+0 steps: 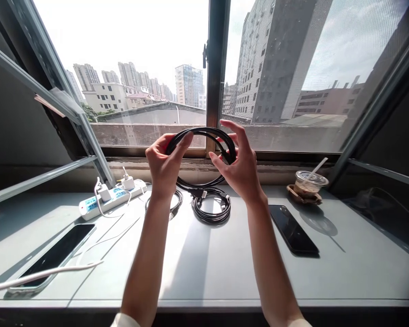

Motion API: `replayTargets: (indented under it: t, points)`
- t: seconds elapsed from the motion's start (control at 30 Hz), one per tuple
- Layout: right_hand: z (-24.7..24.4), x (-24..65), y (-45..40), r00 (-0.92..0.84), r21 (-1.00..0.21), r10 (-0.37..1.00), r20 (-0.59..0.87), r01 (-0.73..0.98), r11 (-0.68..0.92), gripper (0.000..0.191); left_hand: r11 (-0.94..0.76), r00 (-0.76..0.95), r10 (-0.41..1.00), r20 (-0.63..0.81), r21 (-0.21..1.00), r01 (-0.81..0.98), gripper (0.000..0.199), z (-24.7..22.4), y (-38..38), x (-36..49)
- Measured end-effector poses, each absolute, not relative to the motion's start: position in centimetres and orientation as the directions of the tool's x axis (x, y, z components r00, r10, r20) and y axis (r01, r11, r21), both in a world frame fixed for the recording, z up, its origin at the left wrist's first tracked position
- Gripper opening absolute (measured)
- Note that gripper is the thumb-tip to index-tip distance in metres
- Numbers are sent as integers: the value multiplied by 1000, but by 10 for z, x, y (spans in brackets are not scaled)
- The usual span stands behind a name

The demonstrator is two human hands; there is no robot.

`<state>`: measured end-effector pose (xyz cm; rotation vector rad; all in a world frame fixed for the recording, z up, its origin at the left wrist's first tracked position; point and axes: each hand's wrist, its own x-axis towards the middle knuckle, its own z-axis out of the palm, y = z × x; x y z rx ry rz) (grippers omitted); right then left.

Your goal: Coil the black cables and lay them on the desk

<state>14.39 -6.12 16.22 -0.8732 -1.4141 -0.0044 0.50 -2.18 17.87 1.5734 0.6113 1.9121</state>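
A coil of black cable (204,131) is held up in front of the window, above the table. My left hand (167,156) pinches its left side, thumb on the near face and fingers behind. My right hand (238,163) curls loosely around its right side, with the index finger and thumb spread apart and other fingers behind the cable. Loops of black cable also hang below, between my hands. Underneath, a coiled black cable (211,220) with its plugs showing lies on the table. Another coiled cable (180,200) lies partly hidden behind my left wrist.
At the left are a white power strip (114,200) with two chargers, a phone (57,254) and a white cord (47,273) crossing it. To the right lie a black phone (293,229) and a lidded cup with straw (308,184). Metal frames flank the table (231,272).
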Motion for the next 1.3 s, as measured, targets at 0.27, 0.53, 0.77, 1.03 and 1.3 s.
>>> replayTargets:
  t: [0.27, 0.53, 0.77, 1.03, 1.3]
  points:
    - [136, 158, -18, 320, -490, 372, 871, 541, 683, 33, -434, 252, 852, 459, 888, -152, 41, 177, -25, 9]
    - [97, 193, 24, 329, -808, 788, 521, 488, 330, 39, -375, 379, 894, 239, 862, 340, 30, 137, 28, 14]
    - [71, 229, 27, 180, -909, 983, 48, 415, -31, 41, -313, 349, 929, 121, 759, 571, 45, 101, 65, 30]
    - [25, 242, 54, 216, -905, 965, -146, 365, -219, 53, -252, 290, 957, -8, 470, 846, 40, 64, 94, 43]
    - [-16, 251, 64, 132, -994, 988, -82, 58, -91, 43, -260, 246, 966, 83, 273, 926, 37, 45, 108, 48]
